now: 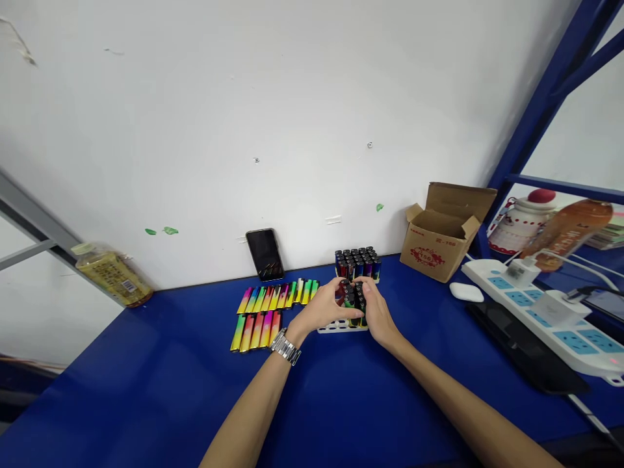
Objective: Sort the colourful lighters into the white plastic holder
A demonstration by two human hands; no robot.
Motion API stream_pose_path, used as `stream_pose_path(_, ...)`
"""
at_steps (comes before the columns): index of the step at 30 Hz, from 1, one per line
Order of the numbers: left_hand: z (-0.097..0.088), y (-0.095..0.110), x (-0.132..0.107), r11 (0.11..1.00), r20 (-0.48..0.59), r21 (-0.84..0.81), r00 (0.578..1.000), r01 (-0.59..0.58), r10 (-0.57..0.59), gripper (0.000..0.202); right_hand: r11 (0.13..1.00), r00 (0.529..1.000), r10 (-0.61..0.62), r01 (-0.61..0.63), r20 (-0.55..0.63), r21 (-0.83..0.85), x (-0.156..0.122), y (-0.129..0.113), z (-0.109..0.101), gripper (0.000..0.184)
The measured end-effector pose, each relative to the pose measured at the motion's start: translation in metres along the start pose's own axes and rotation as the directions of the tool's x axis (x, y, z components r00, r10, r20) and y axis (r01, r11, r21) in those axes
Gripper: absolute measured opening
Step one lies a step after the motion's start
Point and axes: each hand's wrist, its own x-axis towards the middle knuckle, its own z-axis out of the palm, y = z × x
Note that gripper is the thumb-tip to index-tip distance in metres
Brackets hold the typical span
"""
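Several dark-topped lighters (350, 300) stand upright in a white holed tray (336, 327), which has bare holes along its front left. My left hand (324, 307), with a metal watch (285, 347) at the wrist, curves round the left and front of these lighters, thumb across the front. My right hand (379, 315) closes on them from the right. The fingers hide part of the cluster. Just behind stands a second group of upright lighters (359, 262) in another tray. To the left lie two rows of bright multicoloured lighters (256, 330) flat on the blue table.
A phone (264, 254) leans on the wall. An open cardboard box (433, 244) stands right, near a white earbud case (467, 292), a black flat device (521, 344) and a power strip (550, 318) with chargers. A bottle (114, 276) leans at the far left.
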Motion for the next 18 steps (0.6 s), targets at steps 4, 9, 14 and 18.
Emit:
stream_pose_path(4, 0.001, -0.006, 0.0, 0.997, -0.007, -0.081, 1.0, 0.012, -0.013, 0.075, 1.0, 1.0, 0.0, 0.0, -0.004, -0.009, 0.001, -0.001, 0.0, 0.041)
stream_pose_path(9, 0.0, -0.003, -0.003, 0.993, -0.041, -0.116, 0.999, -0.03, 0.025, 0.058, 0.998, 1.0, 0.014, -0.016, -0.028, -0.063, 0.001, -0.001, 0.001, 0.041)
stream_pose_path(14, 0.008, -0.002, -0.008, 0.998, -0.059, 0.023, 0.997, -0.053, 0.054, 0.047, 0.999, 0.999, 0.003, -0.005, -0.043, -0.044, 0.001, 0.003, 0.003, 0.039)
stream_pose_path(18, 0.022, -0.004, -0.006, 0.993, -0.156, 0.059, 0.982, -0.098, 0.106, 0.042, 1.0, 0.999, 0.006, -0.006, -0.046, -0.004, 0.001, 0.004, 0.004, 0.038)
